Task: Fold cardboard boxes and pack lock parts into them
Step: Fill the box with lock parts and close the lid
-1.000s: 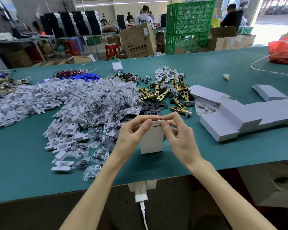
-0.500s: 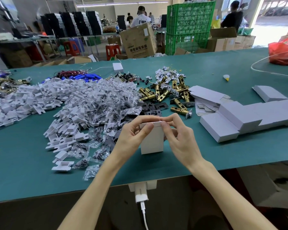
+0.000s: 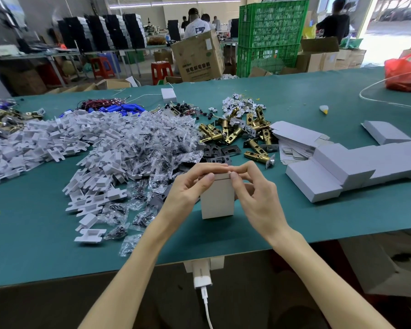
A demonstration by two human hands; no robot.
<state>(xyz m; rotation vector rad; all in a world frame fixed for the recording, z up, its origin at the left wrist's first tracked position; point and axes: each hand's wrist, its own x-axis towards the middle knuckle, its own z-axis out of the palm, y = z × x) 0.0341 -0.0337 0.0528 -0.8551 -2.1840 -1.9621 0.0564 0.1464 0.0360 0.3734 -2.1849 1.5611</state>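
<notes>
A small white cardboard box (image 3: 217, 200) stands upright on the green table (image 3: 33, 245), near its front edge. My left hand (image 3: 188, 188) grips the box's left side, with fingers curled over the top flap. My right hand (image 3: 254, 193) holds the right side and pinches the top flap with thumb and forefinger. Brass latch bolts (image 3: 235, 132) lie in a heap just behind the box. Dark strike plates (image 3: 220, 151) lie beside them. What is inside the box is hidden.
White plastic inserts (image 3: 57, 143) and small bags of screws (image 3: 152, 143) spread over the left half of the table. Flat box blanks (image 3: 294, 136) and a row of folded white boxes (image 3: 356, 165) lie on the right. A red bag (image 3: 403, 74) sits far right. People work behind.
Both hands stay on the box top; the fingers have pressed the top flap a little further down. The box has not moved on the table.
</notes>
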